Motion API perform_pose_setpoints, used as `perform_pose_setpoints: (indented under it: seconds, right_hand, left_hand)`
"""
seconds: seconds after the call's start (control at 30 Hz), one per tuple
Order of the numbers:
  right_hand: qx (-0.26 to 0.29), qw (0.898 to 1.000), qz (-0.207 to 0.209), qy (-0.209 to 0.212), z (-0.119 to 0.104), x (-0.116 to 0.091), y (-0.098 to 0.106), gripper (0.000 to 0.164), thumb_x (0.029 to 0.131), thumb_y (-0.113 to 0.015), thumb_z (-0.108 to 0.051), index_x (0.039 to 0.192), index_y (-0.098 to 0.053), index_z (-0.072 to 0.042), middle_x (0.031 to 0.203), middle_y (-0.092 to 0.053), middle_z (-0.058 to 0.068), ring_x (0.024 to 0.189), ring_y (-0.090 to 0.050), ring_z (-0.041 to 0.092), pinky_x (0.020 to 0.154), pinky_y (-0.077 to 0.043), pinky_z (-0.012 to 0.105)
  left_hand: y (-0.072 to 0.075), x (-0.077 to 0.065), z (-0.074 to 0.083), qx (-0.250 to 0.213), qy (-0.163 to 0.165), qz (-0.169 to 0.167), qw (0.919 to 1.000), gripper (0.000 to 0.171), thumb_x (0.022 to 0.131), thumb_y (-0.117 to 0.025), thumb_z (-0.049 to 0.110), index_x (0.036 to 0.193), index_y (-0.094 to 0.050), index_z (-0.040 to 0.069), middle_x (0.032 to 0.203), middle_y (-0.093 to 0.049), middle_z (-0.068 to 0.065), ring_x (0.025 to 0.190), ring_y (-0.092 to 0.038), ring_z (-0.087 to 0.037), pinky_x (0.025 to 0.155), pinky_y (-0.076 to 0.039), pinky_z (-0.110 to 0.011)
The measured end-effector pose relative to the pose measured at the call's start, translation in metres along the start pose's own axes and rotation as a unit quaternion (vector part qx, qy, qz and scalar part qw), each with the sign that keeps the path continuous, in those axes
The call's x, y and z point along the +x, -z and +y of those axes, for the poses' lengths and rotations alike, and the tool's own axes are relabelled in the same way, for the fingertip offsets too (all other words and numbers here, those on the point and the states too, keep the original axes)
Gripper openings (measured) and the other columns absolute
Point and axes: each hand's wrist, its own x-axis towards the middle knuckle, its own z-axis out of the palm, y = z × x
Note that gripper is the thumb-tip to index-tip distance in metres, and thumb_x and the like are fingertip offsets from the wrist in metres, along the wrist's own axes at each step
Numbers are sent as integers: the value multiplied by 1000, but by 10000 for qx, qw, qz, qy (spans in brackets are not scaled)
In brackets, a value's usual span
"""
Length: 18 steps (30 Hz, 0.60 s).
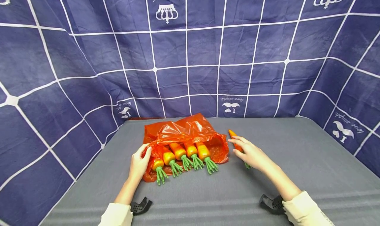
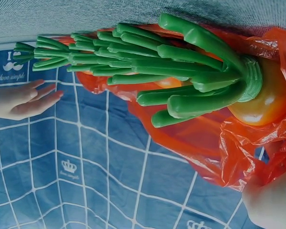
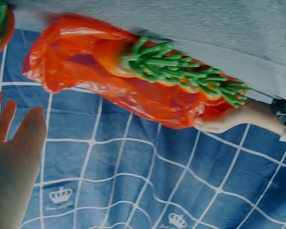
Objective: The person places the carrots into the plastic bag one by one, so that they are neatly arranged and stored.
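A translucent red plastic bag (image 1: pixel 184 130) lies on the table with its mouth toward me. Inside it, several carrots (image 1: pixel 203 151) with orange bodies sit side by side, their green tops (image 1: pixel 211 165) sticking out. My left hand (image 1: pixel 139 162) pinches the left edge of the bag's mouth between thumb and fingers; the left wrist view shows the bunched film by the hand (image 2: pixel 271 200). To the right of the bag lies one loose carrot (image 1: pixel 232 133), partly hidden by my right hand (image 1: pixel 252 155). That hand is over it with fingers extended and spread.
The grey table surface (image 1: pixel 202 193) stretches around the bag. A dark blue curtain (image 1: pixel 202 51) with white grid lines stands behind the table and along both sides. Black wrist devices (image 1: pixel 141 206) are strapped at both wrists.
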Motion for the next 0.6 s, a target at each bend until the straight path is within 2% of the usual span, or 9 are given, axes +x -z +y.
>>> perform_pose_setpoints:
  seconds: [0.27,0.4,0.5,0.6]
  right_hand:
    - [79,9997,156,-154,17,0,9,37,86,-55,-11,122,-53,-5,131,-46,19,119,-45,38,93,-36,55]
    - [93,9995,180,-228,24,0,8,36,87,-56,-11,122,-53,-5,131,-46,19,119,-44,39,93,-35,56]
    - [116,9994,203,-246,28,0,7,36,87,-56,-11,122,-53,-5,130,-46,20,119,-44,40,93,-35,56]
    - [134,9994,174,-259,31,0,7,37,86,-56,-12,122,-53,-4,131,-46,20,119,-44,40,93,-35,57]
  left_hand:
    - [-1,1,-1,110,89,-130,9998,20,89,-55,24,103,-65,13,100,-68,-6,88,-57,-5,76,-36,-7]
    - [0,0,0,153,203,-221,9994,21,89,-55,25,104,-65,13,101,-68,-6,90,-57,-8,77,-37,-8]
    - [0,0,0,230,228,-272,9991,22,89,-54,26,104,-64,13,101,-68,-6,88,-57,-9,76,-38,-13]
    - [0,1,1,288,247,-326,9987,22,90,-54,26,104,-64,13,100,-68,-7,88,-57,-13,78,-41,-22]
